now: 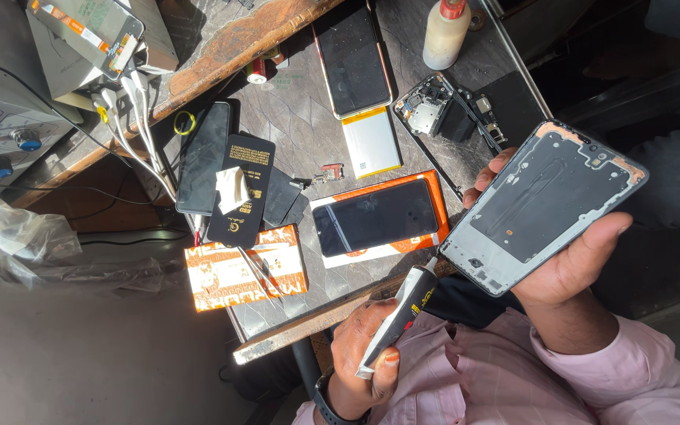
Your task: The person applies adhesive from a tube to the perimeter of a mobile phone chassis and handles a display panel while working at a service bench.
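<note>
- Phone frame (pixel 543 206), grey and with its inside showing, is held up off the table (pixel 293 118), to the right of it.
- Right hand (pixel 572 264) pinches the phone frame, thumb on the near edge and fingers curled round the far edge.
- Left hand (pixel 364 358) is wrapped tight round a small glue tube (pixel 403 311); the tube's tip is just beside the frame's bottom corner.
- On the table lie a dark phone on an orange box (pixel 379 216), a white battery (pixel 371 142), a white bottle (pixel 444 31) and an orange packet (pixel 245 267).
</note>
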